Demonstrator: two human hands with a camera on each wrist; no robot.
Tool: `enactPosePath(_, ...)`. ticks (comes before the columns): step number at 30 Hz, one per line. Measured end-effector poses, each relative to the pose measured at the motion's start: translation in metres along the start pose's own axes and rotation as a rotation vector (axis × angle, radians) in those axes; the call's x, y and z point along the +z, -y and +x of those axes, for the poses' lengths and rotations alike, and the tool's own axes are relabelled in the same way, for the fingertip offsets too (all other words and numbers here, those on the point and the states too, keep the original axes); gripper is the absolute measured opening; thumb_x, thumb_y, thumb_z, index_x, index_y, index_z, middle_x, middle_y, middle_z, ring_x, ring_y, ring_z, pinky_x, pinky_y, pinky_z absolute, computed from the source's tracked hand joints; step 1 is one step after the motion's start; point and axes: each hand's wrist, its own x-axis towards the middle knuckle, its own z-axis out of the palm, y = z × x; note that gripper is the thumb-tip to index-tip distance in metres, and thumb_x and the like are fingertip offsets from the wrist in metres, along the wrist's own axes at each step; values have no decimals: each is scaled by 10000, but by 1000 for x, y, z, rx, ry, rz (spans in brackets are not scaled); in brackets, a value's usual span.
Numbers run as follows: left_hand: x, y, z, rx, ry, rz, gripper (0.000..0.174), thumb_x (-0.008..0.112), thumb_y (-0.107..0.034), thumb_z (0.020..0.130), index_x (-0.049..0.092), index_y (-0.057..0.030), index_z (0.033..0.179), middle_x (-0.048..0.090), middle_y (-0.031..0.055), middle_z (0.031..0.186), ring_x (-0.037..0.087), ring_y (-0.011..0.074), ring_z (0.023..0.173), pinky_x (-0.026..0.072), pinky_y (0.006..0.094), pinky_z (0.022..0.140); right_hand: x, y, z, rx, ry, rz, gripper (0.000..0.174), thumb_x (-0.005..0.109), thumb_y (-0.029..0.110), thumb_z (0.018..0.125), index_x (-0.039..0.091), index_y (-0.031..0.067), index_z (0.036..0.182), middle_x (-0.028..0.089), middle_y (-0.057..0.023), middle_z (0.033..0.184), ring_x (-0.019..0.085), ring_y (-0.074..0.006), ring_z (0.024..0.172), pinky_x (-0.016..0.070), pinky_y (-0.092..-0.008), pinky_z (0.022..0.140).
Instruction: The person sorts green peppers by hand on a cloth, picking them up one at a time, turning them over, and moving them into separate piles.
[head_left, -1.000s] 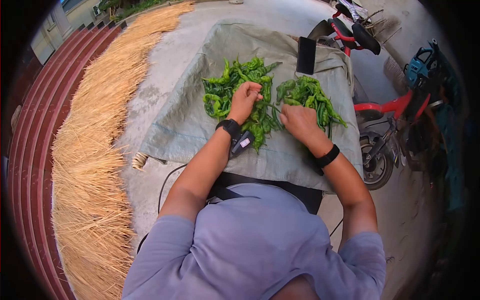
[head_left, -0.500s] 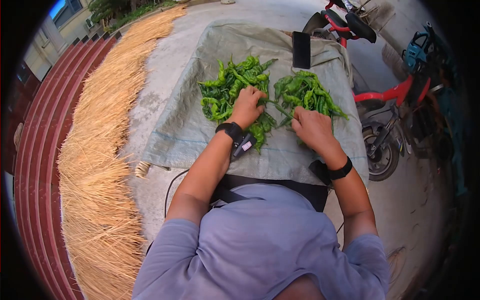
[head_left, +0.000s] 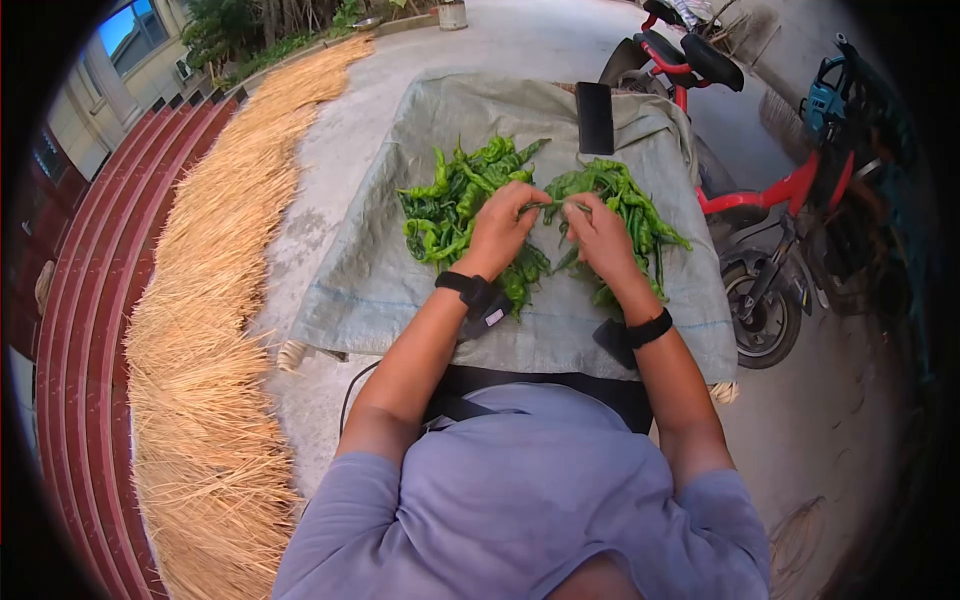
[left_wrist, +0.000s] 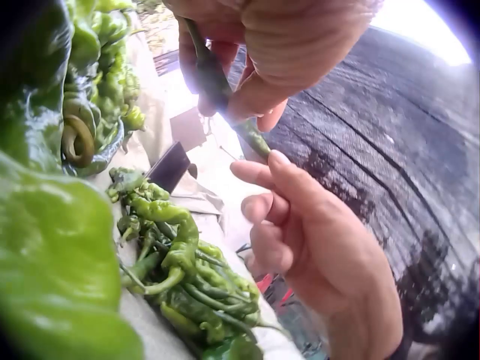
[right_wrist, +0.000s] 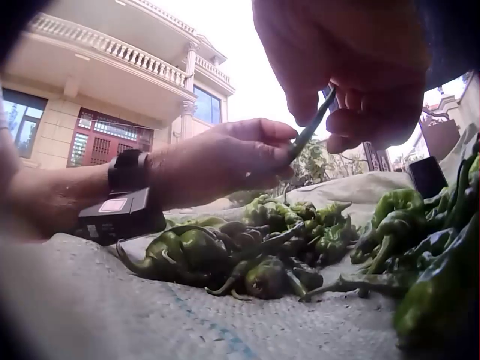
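Note:
Between the two hands is one slim green pepper point(left_wrist: 253, 139), raised above a grey-green woven sheet point(head_left: 400, 320). The left hand point(head_left: 500, 232) pinches one end of it, fingers curled, beside the larger left pile of green peppers point(head_left: 440, 205). At the other end, the right hand point(head_left: 602, 244) holds the pepper between thumb and forefinger, next to the right pile point(head_left: 650, 215). In the right wrist view the same pepper point(right_wrist: 313, 126) spans both sets of fingertips. The right hand's fingers partly hide its tip there.
A black phone point(head_left: 594, 118) lies at the sheet's far edge. Red bicycle point(head_left: 765, 195) parts stand to the right. Along the left run a strip of straw point(head_left: 210, 350) and dark red steps point(head_left: 90, 350). Both wrists wear black bands with small devices.
The right hand has come from the right pile's near side up to the left hand and the pepper between them. The hands are now closer together.

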Motion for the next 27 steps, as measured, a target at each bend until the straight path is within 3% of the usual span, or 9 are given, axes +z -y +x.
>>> enactPosePath(3, -1, -7, 0, -240, 127, -243, 210, 618, 4, 895, 626, -25, 1102, 632, 50, 973, 606, 124, 902, 485, 277, 815, -2, -15, 8, 72, 158, 624, 244, 558, 238, 995, 601, 54, 1149, 639, -15, 814, 546, -64, 535, 424, -190, 504)
enactPosePath(6, 10, -8, -5, -344, -49, -415, 241, 591, -50, 942, 580, -32, 1182, 630, 47, 964, 596, 103, 880, 485, 275, 793, -8, -31, 10, 116, -81, 728, 236, 549, 230, 1000, 596, 57, 1154, 649, -30, 838, 552, -67, 537, 440, -207, 503)
enactPosePath(8, 17, 7, -9, -293, -33, -140, 270, 596, -71, 930, 560, -29, 1194, 637, 65, 939, 607, 149, 867, 493, 296, 784, -12, -36, 10, 99, -255, 815, 248, 536, 235, 1003, 574, 40, 1150, 662, -48, 843, 538, -66, 501, 419, -213, 471)
enactPosePath(11, 23, 19, -17, -100, 310, 228, 313, 677, -125, 802, 627, -82, 1108, 669, 124, 990, 600, 325, 940, 472, 409, 855, -22, -38, 7, 35, -428, 754, 270, 501, 232, 1019, 544, 47, 1210, 663, -54, 840, 531, -70, 493, 410, -214, 464)
enactPosePath(14, 36, 23, -29, 53, 601, 661, 350, 716, -206, 719, 675, -183, 1066, 623, 28, 1034, 524, 293, 1031, 432, 440, 870, -22, -51, 4, 6, -360, 647, 325, 465, 230, 1032, 487, 44, 1298, 641, -53, 790, 483, -62, 467, 399, -213, 447)
enactPosePath(19, 41, 15, -24, 21, 707, 757, 271, 706, -231, 744, 706, -211, 1015, 611, 23, 994, 529, 267, 1026, 415, 435, 851, -19, -35, -12, -49, -398, 517, 345, 487, 224, 1019, 493, 58, 1321, 607, -27, 692, 431, -43, 459, 380, -209, 436)
enactPosePath(22, 34, 4, -19, 83, 572, 699, 241, 682, -191, 793, 695, -177, 1033, 602, 54, 965, 545, 267, 996, 428, 435, 835, -18, -35, -15, -132, -313, 403, 234, 546, 156, 985, 605, 58, 1189, 609, 0, 664, 472, -45, 492, 384, -220, 459)
enactPosePath(25, 28, -13, -11, 41, 167, 371, 194, 648, -123, 858, 674, -115, 1050, 592, 89, 935, 570, 273, 910, 461, 400, 790, -14, -34, -18, -198, -288, 330, 208, 578, 119, 958, 623, 49, 1149, 645, -29, 811, 482, -44, 520, 406, -229, 496)
enactPosePath(27, 22, -31, -5, -39, 102, 92, 184, 630, -106, 899, 646, -68, 1078, 602, 86, 937, 582, 236, 857, 478, 352, 766, -13, -30, -19, -217, -228, 314, 271, 623, 143, 931, 607, 54, 1187, 656, -48, 936, 497, -78, 523, 438, -250, 531)
